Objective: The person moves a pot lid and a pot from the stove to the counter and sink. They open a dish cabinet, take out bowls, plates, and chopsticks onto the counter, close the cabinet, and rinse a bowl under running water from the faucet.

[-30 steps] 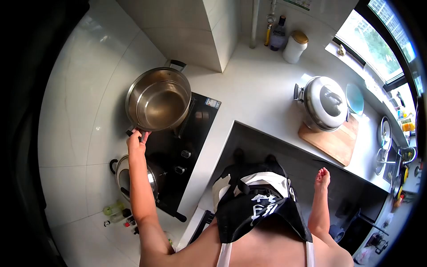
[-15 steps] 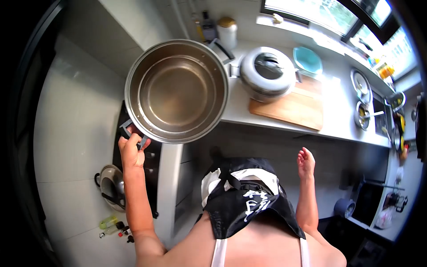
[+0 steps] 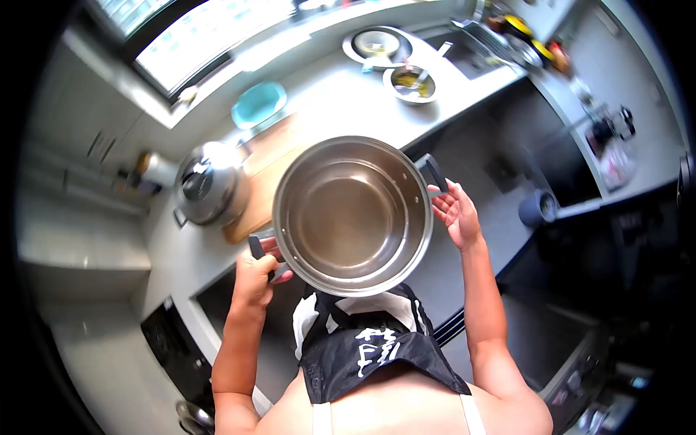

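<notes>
A large, wide steel pot (image 3: 348, 217) is held in front of my body over the floor, its inside facing up with nothing in it. My left hand (image 3: 255, 278) is wrapped around the dark handle on its left side. At the opposite handle (image 3: 436, 174) is my right hand (image 3: 457, 216), its fingers spread just below and beside the grip. Whether those fingertips touch the handle I cannot tell. On the counter to the left stands a lidded steel pot (image 3: 210, 185), by a wooden cutting board (image 3: 272, 156).
A turquoise basin (image 3: 259, 105) sits behind the board. Further right are a steel bowl with food and utensils (image 3: 410, 85), a plate (image 3: 377, 45) and the sink (image 3: 460, 54). A grey-blue cylinder (image 3: 538, 209) is on the right, and the stove (image 3: 174, 341) lies lower left.
My left hand has carried the empty pot away from the stove side to the front of my body. My right hand has risen to its other handle. The view has turned right.
</notes>
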`<state>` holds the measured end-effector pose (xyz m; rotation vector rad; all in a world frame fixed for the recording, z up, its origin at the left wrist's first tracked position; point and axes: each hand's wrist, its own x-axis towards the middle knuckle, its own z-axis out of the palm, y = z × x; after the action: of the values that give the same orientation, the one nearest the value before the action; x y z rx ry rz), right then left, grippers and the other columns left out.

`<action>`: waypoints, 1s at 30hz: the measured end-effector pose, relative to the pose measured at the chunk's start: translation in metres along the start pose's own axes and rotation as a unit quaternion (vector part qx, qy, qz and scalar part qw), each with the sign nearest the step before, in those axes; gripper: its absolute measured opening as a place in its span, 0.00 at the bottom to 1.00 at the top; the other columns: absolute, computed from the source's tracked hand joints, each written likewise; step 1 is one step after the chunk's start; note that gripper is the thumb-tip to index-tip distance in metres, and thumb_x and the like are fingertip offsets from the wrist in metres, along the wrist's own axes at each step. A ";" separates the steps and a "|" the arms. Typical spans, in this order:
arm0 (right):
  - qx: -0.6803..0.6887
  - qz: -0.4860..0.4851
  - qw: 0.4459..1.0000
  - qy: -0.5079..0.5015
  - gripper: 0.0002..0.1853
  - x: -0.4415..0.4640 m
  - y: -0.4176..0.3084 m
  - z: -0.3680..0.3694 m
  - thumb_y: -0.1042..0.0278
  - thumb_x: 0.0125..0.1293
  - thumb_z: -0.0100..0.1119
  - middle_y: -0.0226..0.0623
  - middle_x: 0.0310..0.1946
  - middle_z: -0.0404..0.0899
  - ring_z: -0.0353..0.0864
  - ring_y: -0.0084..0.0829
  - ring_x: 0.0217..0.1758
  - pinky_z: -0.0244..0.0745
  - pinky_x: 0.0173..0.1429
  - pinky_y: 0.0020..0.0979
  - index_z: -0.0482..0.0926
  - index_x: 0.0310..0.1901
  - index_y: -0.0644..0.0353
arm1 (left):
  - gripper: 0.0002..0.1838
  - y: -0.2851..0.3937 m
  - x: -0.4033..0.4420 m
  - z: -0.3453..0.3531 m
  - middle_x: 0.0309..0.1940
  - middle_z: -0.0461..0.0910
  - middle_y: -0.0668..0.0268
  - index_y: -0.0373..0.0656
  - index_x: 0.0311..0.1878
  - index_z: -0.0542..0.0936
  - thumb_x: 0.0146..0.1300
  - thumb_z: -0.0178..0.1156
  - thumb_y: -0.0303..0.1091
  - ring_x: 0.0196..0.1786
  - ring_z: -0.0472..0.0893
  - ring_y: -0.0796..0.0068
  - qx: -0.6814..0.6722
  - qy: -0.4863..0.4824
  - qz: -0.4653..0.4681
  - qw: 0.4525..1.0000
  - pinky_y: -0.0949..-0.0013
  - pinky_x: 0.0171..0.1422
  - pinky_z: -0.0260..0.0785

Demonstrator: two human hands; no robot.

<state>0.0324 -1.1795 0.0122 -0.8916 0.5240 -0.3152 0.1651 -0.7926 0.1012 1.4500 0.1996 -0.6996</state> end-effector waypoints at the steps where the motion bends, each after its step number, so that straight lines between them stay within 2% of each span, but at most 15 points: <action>1: 0.011 0.002 1.000 -0.010 0.21 -0.001 -0.013 -0.020 0.52 0.75 0.47 0.39 0.52 0.80 0.80 0.27 0.49 0.76 0.52 0.30 0.71 0.61 0.57 | 0.28 0.001 0.012 0.026 0.45 0.81 0.60 0.34 0.54 0.75 0.44 0.47 0.17 0.45 0.81 0.73 0.014 -0.027 -0.010 0.999 0.72 0.31 0.79; 3: -0.017 0.014 0.999 0.038 0.17 -0.002 -0.037 -0.063 0.54 0.74 0.49 0.34 0.47 0.80 0.80 0.23 0.46 0.77 0.47 0.27 0.75 0.56 0.55 | 0.27 0.004 0.042 0.072 0.45 0.81 0.59 0.33 0.54 0.75 0.46 0.48 0.18 0.41 0.82 0.72 0.032 -0.087 -0.034 0.995 0.71 0.33 0.79; 9: -0.143 0.062 0.983 0.096 0.16 0.011 -0.128 -0.157 0.61 0.68 0.55 0.29 0.43 0.81 0.79 0.20 0.43 0.78 0.45 0.30 0.74 0.55 0.56 | 0.28 0.011 0.141 0.209 0.46 0.81 0.55 0.32 0.57 0.73 0.47 0.49 0.19 0.41 0.83 0.68 0.079 -0.189 -0.095 0.974 0.69 0.34 0.79; 11: -0.132 0.088 0.981 0.108 0.20 0.027 -0.158 -0.203 0.72 0.59 0.58 0.32 0.39 0.81 0.81 0.23 0.41 0.79 0.45 0.30 0.74 0.55 0.62 | 0.27 0.019 0.171 0.260 0.46 0.81 0.54 0.30 0.57 0.72 0.48 0.48 0.19 0.41 0.83 0.67 0.094 -0.235 -0.100 0.962 0.68 0.34 0.79; 13: -0.166 0.073 0.974 0.135 0.19 0.050 -0.181 -0.229 0.76 0.57 0.58 0.34 0.37 0.81 0.82 0.25 0.38 0.80 0.43 0.30 0.75 0.52 0.66 | 0.27 0.024 0.204 0.309 0.45 0.82 0.54 0.28 0.57 0.71 0.49 0.49 0.20 0.40 0.83 0.67 0.108 -0.251 -0.093 0.958 0.66 0.35 0.79; 15: -0.173 0.069 0.970 0.156 0.18 0.066 -0.207 -0.249 0.77 0.56 0.56 0.34 0.36 0.82 0.82 0.25 0.37 0.80 0.42 0.30 0.76 0.50 0.67 | 0.26 0.034 0.236 0.357 0.42 0.82 0.56 0.31 0.56 0.73 0.50 0.51 0.21 0.39 0.83 0.68 0.157 -0.280 -0.094 0.942 0.66 0.36 0.79; 17: -0.181 0.078 0.966 0.170 0.17 0.073 -0.231 -0.266 0.79 0.55 0.55 0.35 0.35 0.82 0.82 0.26 0.36 0.80 0.42 0.30 0.77 0.48 0.68 | 0.22 0.048 0.271 0.407 0.38 0.82 0.60 0.36 0.54 0.75 0.53 0.54 0.25 0.37 0.83 0.71 0.186 -0.290 -0.096 0.934 0.67 0.32 0.76; 19: -0.172 0.054 0.963 0.200 0.16 0.088 -0.247 -0.286 0.81 0.52 0.53 0.36 0.36 0.82 0.82 0.26 0.36 0.80 0.42 0.30 0.79 0.44 0.68 | 0.22 0.062 0.303 0.460 0.36 0.81 0.62 0.35 0.55 0.75 0.54 0.55 0.26 0.35 0.81 0.73 0.243 -0.287 -0.073 0.924 0.67 0.30 0.76; 20: -0.149 0.036 0.960 0.236 0.14 0.097 -0.254 -0.291 0.82 0.50 0.51 0.35 0.32 0.81 0.80 0.25 0.32 0.77 0.37 0.27 0.80 0.40 0.67 | 0.23 0.061 0.324 0.482 0.33 0.78 0.65 0.36 0.56 0.74 0.55 0.56 0.28 0.32 0.79 0.75 0.245 -0.305 -0.060 0.918 0.68 0.29 0.77; 21: -0.147 0.036 0.961 0.233 0.14 0.109 -0.259 -0.305 0.82 0.50 0.51 0.35 0.32 0.81 0.80 0.25 0.32 0.77 0.37 0.27 0.80 0.40 0.67 | 0.24 0.059 0.348 0.504 0.33 0.77 0.67 0.38 0.58 0.73 0.56 0.58 0.30 0.31 0.79 0.76 0.253 -0.321 -0.052 0.911 0.68 0.28 0.77; 23: -0.150 0.021 0.958 0.246 0.13 0.136 -0.283 -0.331 0.83 0.48 0.49 0.33 0.29 0.80 0.75 0.23 0.27 0.70 0.31 0.25 0.79 0.36 0.66 | 0.24 0.075 0.379 0.551 0.39 0.82 0.59 0.36 0.59 0.71 0.59 0.60 0.32 0.33 0.84 0.70 0.242 -0.345 -0.028 0.906 0.68 0.30 0.77; 24: -0.142 0.006 0.958 0.250 0.12 0.155 -0.290 -0.345 0.84 0.47 0.48 0.32 0.26 0.78 0.72 0.22 0.24 0.64 0.27 0.24 0.79 0.33 0.66 | 0.26 0.074 0.397 0.571 0.39 0.81 0.59 0.36 0.61 0.68 0.60 0.59 0.33 0.32 0.84 0.71 0.230 -0.353 -0.035 0.906 0.70 0.30 0.76; 27: -0.130 0.022 0.968 0.212 0.12 0.211 -0.322 -0.386 0.84 0.46 0.49 0.33 0.25 0.79 0.72 0.23 0.24 0.65 0.28 0.24 0.80 0.33 0.66 | 0.27 0.063 0.444 0.626 0.42 0.79 0.60 0.36 0.61 0.68 0.60 0.60 0.34 0.31 0.84 0.69 0.187 -0.317 -0.024 0.930 0.72 0.32 0.77; 28: -0.152 0.022 0.962 0.226 0.13 0.231 -0.334 -0.395 0.83 0.46 0.49 0.33 0.25 0.79 0.73 0.23 0.24 0.65 0.28 0.24 0.81 0.32 0.67 | 0.27 0.059 0.453 0.642 0.43 0.79 0.60 0.35 0.61 0.68 0.60 0.60 0.34 0.33 0.85 0.68 0.134 -0.305 -0.034 0.942 0.72 0.36 0.78; 30: -0.147 0.025 0.966 0.212 0.13 0.270 -0.344 -0.424 0.83 0.46 0.49 0.32 0.25 0.79 0.74 0.23 0.24 0.67 0.28 0.24 0.81 0.33 0.67 | 0.37 0.033 0.475 0.662 0.53 0.75 0.55 0.33 0.70 0.57 0.60 0.61 0.35 0.44 0.84 0.65 0.071 -0.249 -0.021 0.966 0.70 0.45 0.78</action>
<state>0.0061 -1.7874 -0.0114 -1.1024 1.0076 -0.3922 0.3707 -1.5710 -0.0270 1.3600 -0.2156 -1.1067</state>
